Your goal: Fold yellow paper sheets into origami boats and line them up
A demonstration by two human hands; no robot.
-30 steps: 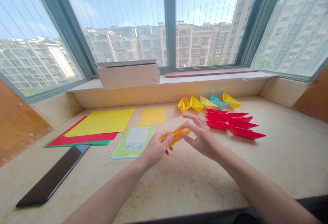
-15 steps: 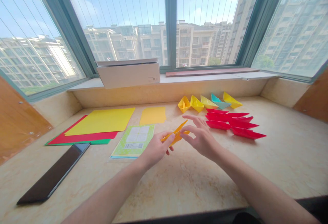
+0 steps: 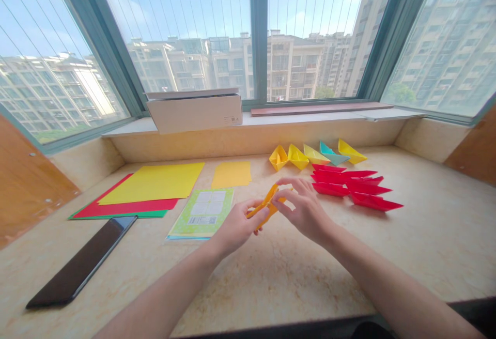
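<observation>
Between my hands, above the stone counter, is a folded piece of orange paper [image 3: 266,209]. My left hand [image 3: 241,224] pinches its near left side, thumb on top and fingers beneath. On the paper's right side, my right hand [image 3: 297,205] grips with thumb and fingertips, its index finger bent over the far edge. The fingers partly hide the folds. Right of my right hand lie several red folded paper boats [image 3: 375,201]. Behind them stands a row of paper boats, among them an orange one [image 3: 278,158], a blue one [image 3: 332,155] and a yellow one [image 3: 351,152].
Left of my hands lie a plastic packet of paper [image 3: 201,212], orange sheets [image 3: 231,174], and yellow sheets [image 3: 155,184] over red and green ones. A black phone [image 3: 83,264] rests at the front left. A white box [image 3: 196,112] stands on the window ledge.
My right fingers have moved slightly down and left onto the orange paper. The point that stuck up from the paper is now bent and partly covered by my index finger.
</observation>
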